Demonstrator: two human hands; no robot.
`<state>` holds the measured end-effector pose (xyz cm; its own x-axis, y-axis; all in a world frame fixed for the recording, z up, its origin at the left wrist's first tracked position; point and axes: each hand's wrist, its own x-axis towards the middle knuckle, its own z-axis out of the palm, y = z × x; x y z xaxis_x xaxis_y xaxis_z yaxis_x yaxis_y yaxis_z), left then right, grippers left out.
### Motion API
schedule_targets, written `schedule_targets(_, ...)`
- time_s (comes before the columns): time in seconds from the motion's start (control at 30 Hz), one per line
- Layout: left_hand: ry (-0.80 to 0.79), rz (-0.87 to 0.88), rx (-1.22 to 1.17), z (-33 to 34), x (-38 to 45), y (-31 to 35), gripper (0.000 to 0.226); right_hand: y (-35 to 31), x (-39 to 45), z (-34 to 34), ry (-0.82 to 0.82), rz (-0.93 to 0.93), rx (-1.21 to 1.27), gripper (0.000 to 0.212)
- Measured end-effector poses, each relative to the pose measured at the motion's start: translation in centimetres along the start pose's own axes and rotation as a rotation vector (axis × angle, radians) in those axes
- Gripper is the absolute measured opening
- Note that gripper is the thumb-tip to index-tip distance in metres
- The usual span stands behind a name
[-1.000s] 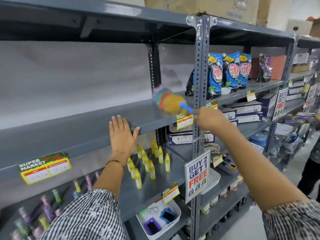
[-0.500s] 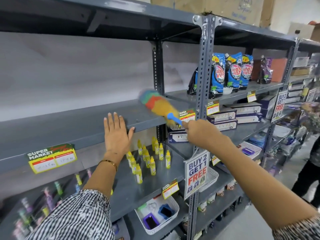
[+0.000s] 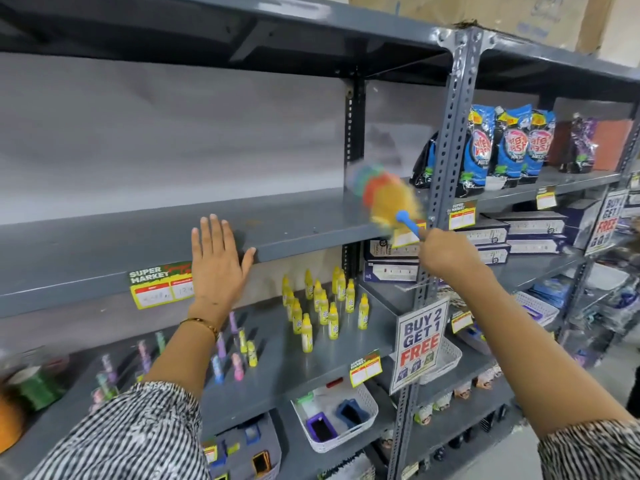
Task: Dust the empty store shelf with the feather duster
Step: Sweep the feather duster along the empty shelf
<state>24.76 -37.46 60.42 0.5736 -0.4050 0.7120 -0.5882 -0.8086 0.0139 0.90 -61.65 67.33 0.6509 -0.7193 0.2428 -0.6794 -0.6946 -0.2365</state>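
The right hand (image 3: 445, 251) is closed in a fist around the blue handle of the duster (image 3: 388, 195), just in front of the upright post (image 3: 450, 168). The duster's head, blurred with motion, lies up and left of that fist, over the right end of the empty shelf (image 3: 304, 220) and close to its front edge; whether the feathers touch the metal cannot be told through the blur. Half a second ago the head sat further left along the shelf, closer to the left hand; now it has swung back toward the post, near where it was a second ago, and the gap between it and the left hand has widened.

The left hand (image 3: 218, 261) is spread flat, fingers wide, palm on the shelf's front edge and fingertips reaching onto its top. It has kept this flat pose and place on the edge through all three frames. A bracelet (image 3: 201, 323) circles its wrist. Just left of it a yellow price tag (image 3: 161, 285) hangs on the edge. Below the left hand, one shelf down, stand small yellow bottles (image 3: 322, 306). Under the right forearm a "BUY 2 GET 1 FREE" sign (image 3: 419, 341) hangs on the post. Beyond the right hand, past the post, blue pouches (image 3: 505, 147) stand on the next bay.
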Motion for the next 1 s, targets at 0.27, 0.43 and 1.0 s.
schedule_targets(0.27,-0.044,0.003,0.031,-0.4,-0.4,0.0,0.072,-7.6,-2.8,1.1,-0.038,-0.197,-0.084,0.037)
schedule_targets(0.43,-0.007,-0.043,-0.006,-1.0,-1.0,-1.2,0.079,-12.4,-6.6,1.1,-0.076,-0.362,-0.052,0.043)
schedule_targets(1.0,-0.048,-0.126,-0.006,-2.1,-3.6,-5.8,0.100,-12.8,-4.9,-2.7,-0.116,-0.453,0.338,0.041)
